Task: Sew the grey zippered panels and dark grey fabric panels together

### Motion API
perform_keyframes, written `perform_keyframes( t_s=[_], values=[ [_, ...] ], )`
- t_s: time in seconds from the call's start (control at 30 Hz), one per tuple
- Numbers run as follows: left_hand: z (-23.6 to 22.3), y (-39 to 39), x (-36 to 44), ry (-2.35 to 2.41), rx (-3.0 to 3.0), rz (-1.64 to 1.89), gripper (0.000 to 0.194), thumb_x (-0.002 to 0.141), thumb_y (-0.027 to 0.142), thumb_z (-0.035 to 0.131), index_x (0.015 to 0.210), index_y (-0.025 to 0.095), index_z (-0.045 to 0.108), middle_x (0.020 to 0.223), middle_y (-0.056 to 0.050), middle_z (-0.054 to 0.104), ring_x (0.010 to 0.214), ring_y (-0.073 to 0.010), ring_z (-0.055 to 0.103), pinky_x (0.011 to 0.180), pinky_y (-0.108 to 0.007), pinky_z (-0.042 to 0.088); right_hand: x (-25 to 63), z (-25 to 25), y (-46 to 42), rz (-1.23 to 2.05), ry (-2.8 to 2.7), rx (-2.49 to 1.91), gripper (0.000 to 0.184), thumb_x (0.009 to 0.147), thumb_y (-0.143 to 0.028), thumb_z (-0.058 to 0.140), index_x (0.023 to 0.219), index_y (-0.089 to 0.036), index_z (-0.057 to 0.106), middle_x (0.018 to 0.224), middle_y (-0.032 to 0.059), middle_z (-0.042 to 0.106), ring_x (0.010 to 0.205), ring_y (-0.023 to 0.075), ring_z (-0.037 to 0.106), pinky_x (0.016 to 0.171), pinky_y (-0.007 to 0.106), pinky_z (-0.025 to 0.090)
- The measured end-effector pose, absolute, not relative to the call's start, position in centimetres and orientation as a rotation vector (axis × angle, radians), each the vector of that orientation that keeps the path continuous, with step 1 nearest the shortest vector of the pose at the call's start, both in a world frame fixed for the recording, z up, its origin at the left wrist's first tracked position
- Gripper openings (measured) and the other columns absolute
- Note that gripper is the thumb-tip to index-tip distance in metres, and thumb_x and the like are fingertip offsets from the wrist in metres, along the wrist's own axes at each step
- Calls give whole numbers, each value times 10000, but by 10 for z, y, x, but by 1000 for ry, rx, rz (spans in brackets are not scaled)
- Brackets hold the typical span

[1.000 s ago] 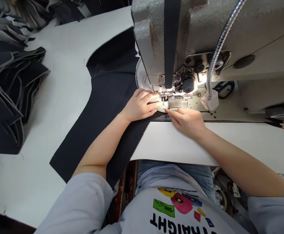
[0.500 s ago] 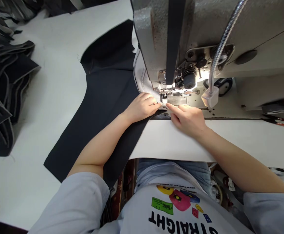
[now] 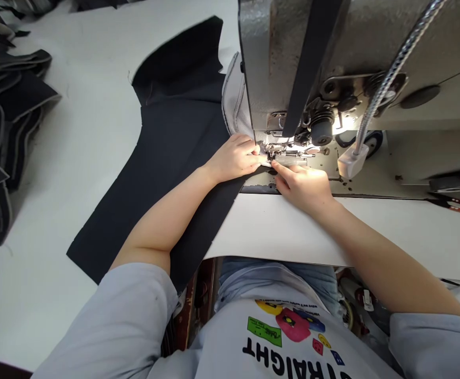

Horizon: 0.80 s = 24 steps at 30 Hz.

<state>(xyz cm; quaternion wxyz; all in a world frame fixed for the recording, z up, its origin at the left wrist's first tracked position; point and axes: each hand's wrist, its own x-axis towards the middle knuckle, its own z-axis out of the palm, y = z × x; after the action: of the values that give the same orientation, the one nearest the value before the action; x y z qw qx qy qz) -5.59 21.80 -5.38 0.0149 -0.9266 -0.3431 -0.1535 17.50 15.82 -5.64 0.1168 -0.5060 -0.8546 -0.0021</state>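
My left hand pinches a light grey stitched fabric piece just before the presser foot of an industrial sewing machine. A large dark navy cut fabric panel lies under my left forearm and runs in under the machine. My right hand rests near the metal slide plate, its index fingertip pressing the fabric edge beside the foot. The needle is hidden among the foot parts and glare.
A gooseneck lamp with a white head curves down at the right of the machine. A stack of dark cut pieces lies at the far left on the white worktable. A white board sits in front of the machine bed.
The view has swung, so the machine sits further right and tilted. Both hands stay at the presser foot, with the left a little higher in the picture.
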Motion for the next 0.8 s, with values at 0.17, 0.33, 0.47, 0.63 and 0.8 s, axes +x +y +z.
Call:
perform_keyframes(
  t_s=[0.17,0.33,0.47,0.63,0.8],
  values=[
    [-53,216,-55,-1099,-2888,-467,328,952,255,434,875,231,752,818,-63,607,918,-244,599,858,-456,485,176,-58,158,-8,-2467,-1451,392,974,-290,439,1231,-231,729,771,64,717,695,165,600,552,294,224],
    [-56,222,-56,-1124,-2914,-545,309,952,274,452,869,237,747,805,-60,607,930,-253,614,871,-476,486,173,-58,158,-37,-2465,-1513,386,960,-287,471,1250,-236,721,809,69,734,694,162,601,542,300,189],
    [-58,234,-58,-1106,-2939,-603,284,958,286,467,910,228,741,840,-61,635,975,-264,626,901,-489,481,173,-60,158,-66,-2447,-1528,384,958,-296,458,1208,-243,744,805,64,733,696,162,602,542,302,197],
    [-60,243,-60,-1058,-2938,-586,306,981,325,461,958,208,742,1007,-86,684,1100,-274,611,943,-478,478,174,-62,157,-56,-2426,-1518,380,950,-288,444,1152,-251,763,807,58,728,717,161,603,552,301,230],
    [-64,243,-60,-1086,-2910,-601,290,977,278,461,1011,222,744,1089,-94,693,1162,-274,590,964,-482,471,175,-62,157,-62,-2425,-1522,373,934,-267,454,1151,-253,757,793,51,715,702,159,593,556,301,234]
  ],
)
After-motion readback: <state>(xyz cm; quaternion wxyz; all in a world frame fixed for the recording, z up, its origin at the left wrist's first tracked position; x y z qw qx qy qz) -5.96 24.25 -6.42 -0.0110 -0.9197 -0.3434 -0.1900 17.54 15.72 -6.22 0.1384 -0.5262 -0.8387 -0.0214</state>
